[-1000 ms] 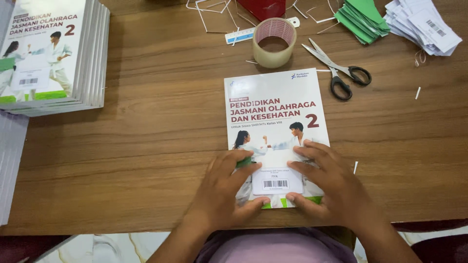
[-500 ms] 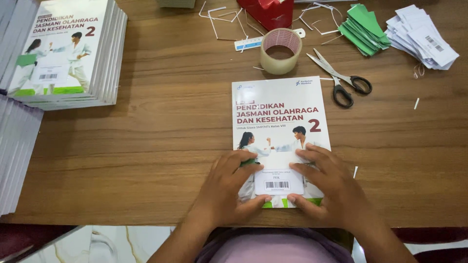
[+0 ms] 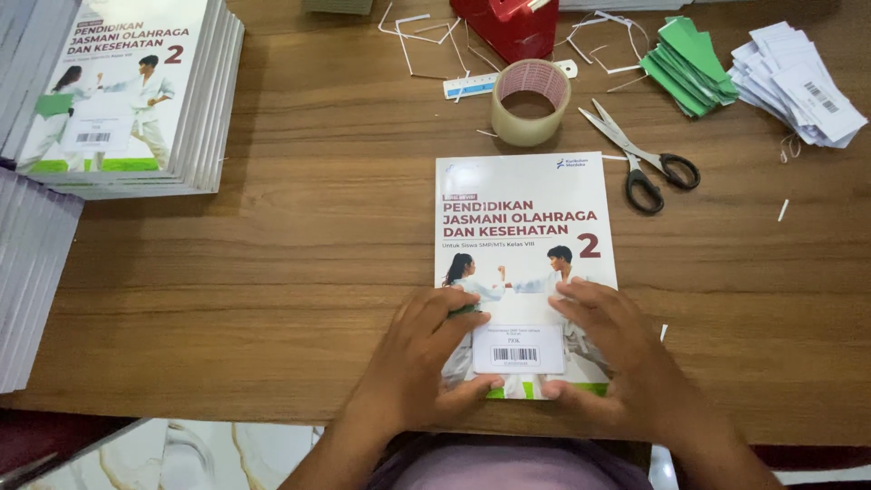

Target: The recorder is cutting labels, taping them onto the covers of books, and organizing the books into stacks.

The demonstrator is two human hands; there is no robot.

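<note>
Low in the frame's centre, the left hand (image 3: pixel 422 358) and right hand (image 3: pixel 617 358) lie spread flat on a book (image 3: pixel 524 245), pressing a barcode label (image 3: pixel 517 349) between them. Scissors (image 3: pixel 640 159) and a tape roll (image 3: pixel 531 102) sit above (upper right).

The surface (image 3: pixel 299 272) was wood, brown with a clear grain and a soft satin sheen, nothing shiny. The book (image 3: pixel 524 227) had a smooth paper cover, slightly glossy, and the white barcode label (image 3: pixel 518 348) on it looked like matt paper. The tape roll (image 3: pixel 531 102) was clear-ish plastic film, kinda glossy. The scissors (image 3: pixel 640 156) had bare metal blades and black handles, probably plastic, hard to tell from up there. The green slips (image 3: pixel 691 65) were matt paper.
</note>
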